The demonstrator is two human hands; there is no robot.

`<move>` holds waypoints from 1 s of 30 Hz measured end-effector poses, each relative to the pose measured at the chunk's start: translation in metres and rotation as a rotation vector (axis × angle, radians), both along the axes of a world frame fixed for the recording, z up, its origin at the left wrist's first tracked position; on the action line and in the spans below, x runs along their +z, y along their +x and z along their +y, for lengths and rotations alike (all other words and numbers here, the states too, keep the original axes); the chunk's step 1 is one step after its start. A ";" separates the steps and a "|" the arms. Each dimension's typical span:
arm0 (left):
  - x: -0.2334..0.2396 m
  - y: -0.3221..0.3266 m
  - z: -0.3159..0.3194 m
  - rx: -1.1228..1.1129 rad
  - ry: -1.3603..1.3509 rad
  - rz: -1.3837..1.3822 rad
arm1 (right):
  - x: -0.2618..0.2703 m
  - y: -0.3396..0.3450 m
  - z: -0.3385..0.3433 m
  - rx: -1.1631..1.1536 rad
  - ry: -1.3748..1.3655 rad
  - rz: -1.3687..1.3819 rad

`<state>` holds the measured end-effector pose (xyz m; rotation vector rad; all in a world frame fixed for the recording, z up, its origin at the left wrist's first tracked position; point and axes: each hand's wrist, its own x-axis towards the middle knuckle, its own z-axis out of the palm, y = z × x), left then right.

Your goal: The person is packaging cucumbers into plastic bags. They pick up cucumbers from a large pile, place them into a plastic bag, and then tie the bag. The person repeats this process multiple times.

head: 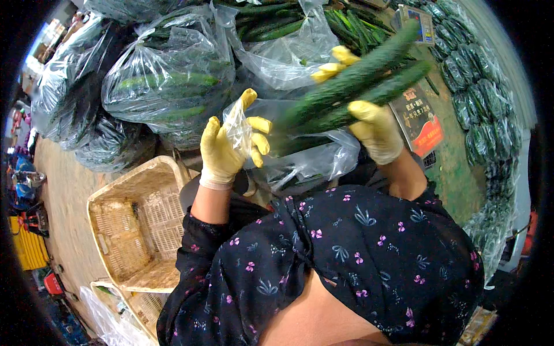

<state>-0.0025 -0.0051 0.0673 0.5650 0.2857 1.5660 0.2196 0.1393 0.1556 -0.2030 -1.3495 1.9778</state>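
Note:
My left hand [231, 142], in a yellow glove, has its fingers spread, with clear plastic film [238, 129] lying over its palm and between the fingers. To its right, my right hand [374, 129], also gloved, holds long green cucumbers [359, 78], which are blurred and slant up to the right. Their lower ends lie over an open clear plastic bag [316, 166] in front of me. Yellow glove fingers [335, 65] also show behind the cucumbers; whose hand they belong to is hard to tell. A full clear bag of cucumbers [169, 86] stands beyond my left hand.
An off-white plastic crate [101, 242] sits at my left, another partly under it. More bagged cucumbers [65, 95] stand at the far left. Loose cucumbers [355, 28] and a digital scale [417, 26] are ahead. A printed box [420, 121] and stacked wrapped cucumbers [480, 99] are at right.

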 end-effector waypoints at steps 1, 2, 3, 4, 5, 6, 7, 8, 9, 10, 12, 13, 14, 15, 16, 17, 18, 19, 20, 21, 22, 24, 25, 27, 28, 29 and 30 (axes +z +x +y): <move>0.005 0.004 0.002 0.015 -0.016 0.014 | -0.021 -0.001 0.007 0.068 0.008 -0.074; 0.010 0.010 0.004 0.019 -0.026 0.022 | -0.040 -0.006 0.005 0.105 -0.021 -0.053; 0.017 0.019 0.005 0.029 -0.041 0.028 | -0.057 -0.013 0.003 0.149 -0.053 -0.033; 0.027 0.030 0.007 0.032 -0.054 0.034 | -0.073 -0.013 0.003 0.117 -0.029 -0.076; 0.042 0.045 0.006 0.021 -0.049 0.148 | -0.086 -0.011 0.003 0.085 -0.006 -0.118; 0.056 0.058 -0.001 0.002 -0.051 0.181 | -0.092 -0.003 0.009 0.075 0.063 -0.200; 0.064 0.067 -0.006 -0.019 -0.046 0.210 | -0.092 0.008 0.014 0.024 0.110 -0.263; 0.071 0.069 -0.008 -0.050 -0.026 0.224 | -0.093 0.020 0.023 -0.046 0.113 -0.258; 0.073 0.070 -0.009 -0.052 0.004 0.149 | -0.095 0.032 0.033 -0.111 0.112 -0.251; 0.076 0.064 -0.009 -0.047 -0.064 0.129 | -0.096 0.046 0.045 -0.205 0.128 -0.241; 0.076 0.051 -0.007 0.008 -0.175 0.179 | -0.104 0.075 0.070 -0.396 0.133 -0.217; 0.070 0.043 -0.007 0.038 -0.269 0.194 | -0.107 0.085 0.080 -0.482 0.120 -0.206; 0.063 0.035 -0.012 0.044 -0.339 0.236 | -0.112 0.096 0.086 -0.549 0.150 -0.194; 0.061 0.032 -0.013 0.050 -0.407 0.279 | -0.115 0.102 0.092 -0.626 0.241 -0.215; 0.061 0.035 -0.015 0.068 -0.438 0.341 | -0.119 0.108 0.098 -0.666 0.222 -0.203; 0.063 0.039 -0.017 0.086 -0.470 0.403 | -0.124 0.113 0.103 -0.707 0.203 -0.191; 0.063 0.041 -0.019 0.104 -0.502 0.462 | -0.118 0.114 0.099 -0.709 0.143 -0.199; 0.064 0.043 -0.019 0.103 -0.497 0.441 | -0.115 0.113 0.094 -0.661 0.098 -0.146; 0.064 0.043 -0.018 0.103 -0.492 0.421 | -0.113 0.111 0.090 -0.613 0.053 -0.094; 0.066 0.044 -0.016 0.102 -0.481 0.409 | -0.111 0.110 0.086 -0.568 0.010 -0.031; 0.065 0.043 -0.014 0.065 -0.443 0.365 | -0.104 0.104 0.080 -0.546 -0.005 -0.013; 0.058 0.037 -0.004 -0.014 -0.364 0.276 | -0.088 0.092 0.057 -0.418 -0.107 0.068; 0.058 0.037 -0.002 -0.023 -0.345 0.229 | -0.083 0.084 0.046 -0.355 -0.138 0.083; 0.057 0.036 0.003 -0.038 -0.308 0.133 | -0.077 0.063 0.026 -0.232 -0.142 0.070; 0.054 0.032 0.009 -0.065 -0.276 0.109 | -0.078 0.052 0.017 -0.186 -0.111 0.025; 0.055 0.032 0.014 -0.071 -0.263 0.085 | -0.087 0.037 0.012 -0.134 -0.136 0.067; 0.055 0.032 0.017 -0.069 -0.254 0.058 | -0.089 0.020 0.003 -0.093 -0.115 0.049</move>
